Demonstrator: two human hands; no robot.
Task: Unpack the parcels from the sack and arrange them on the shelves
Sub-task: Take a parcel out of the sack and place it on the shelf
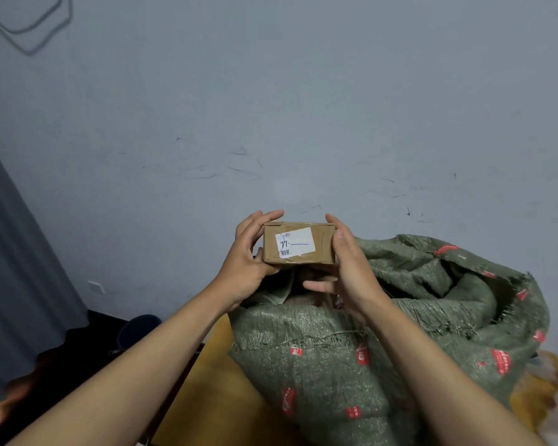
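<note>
Forearms reach forward; left hand [248,255] and right hand [348,268] clasp a box [298,243] by its ends, above the sack [384,333] mouth. Unpacking step; next, carry it to shelves, unseen here.

A single wide-angle view is given from head height, directed forward and slightly down. Both forearms are seen entering from the lower edge, close to the lens. A grey wall [303,91] fills the upper two thirds of the frame, bowed by the lens; no second view is provided.
</note>
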